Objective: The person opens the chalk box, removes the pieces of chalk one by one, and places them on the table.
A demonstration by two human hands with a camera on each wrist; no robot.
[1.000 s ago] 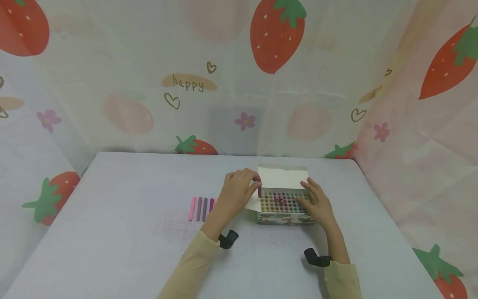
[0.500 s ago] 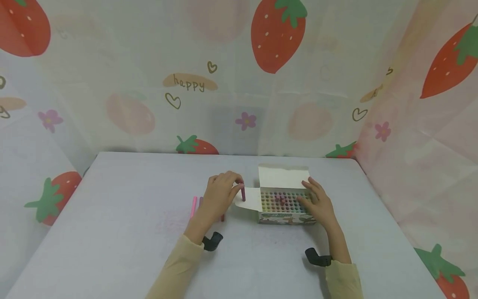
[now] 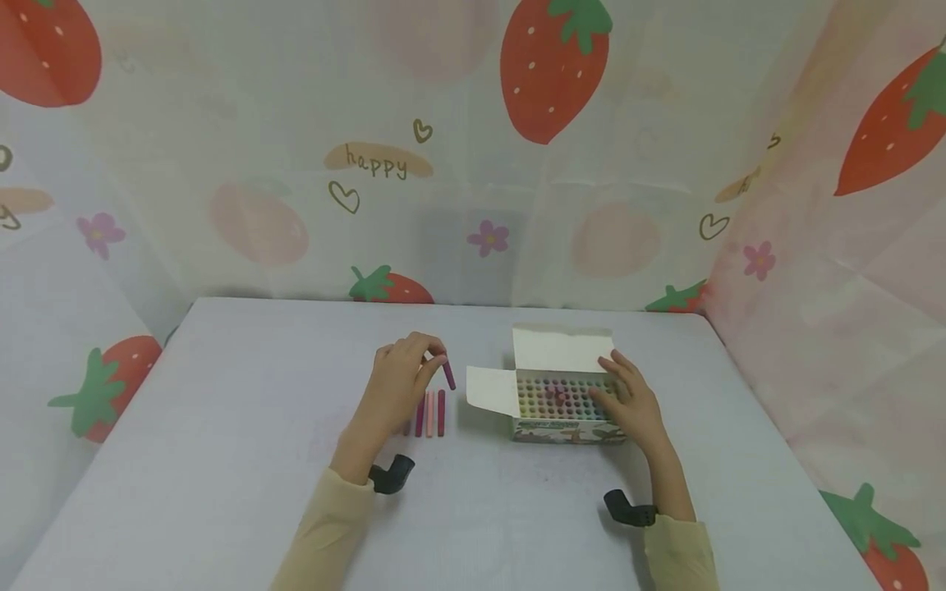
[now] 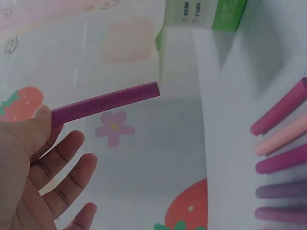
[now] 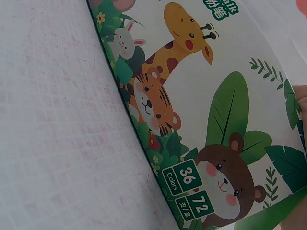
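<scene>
A purple chalk stick (image 3: pixel 449 375) is pinched by my left hand (image 3: pixel 399 373) between thumb and forefinger at one end. In the left wrist view that chalk stick (image 4: pixel 105 103) points away from the fingers, the others spread loosely. Below the hand a row of pink and purple chalk sticks (image 3: pixel 441 413) lies on the table, partly hidden by the hand. The chalk box (image 3: pixel 569 431) has its lid raised and is full of upright colored sticks, a few loose ones on top. My right hand (image 3: pixel 631 406) rests on the box's right end, fingers spread.
The box's lid (image 3: pixel 562 349) stands up at the back, and a side flap (image 3: pixel 491 390) sticks out to the left. A white cloth covers the table (image 3: pixel 222 460). Behind it hangs a strawberry-print curtain (image 3: pixel 458 197).
My left hand has carried the purple chalk stick leftward from the box, past the flap, to above the row. The right hand has stayed on the box.
</scene>
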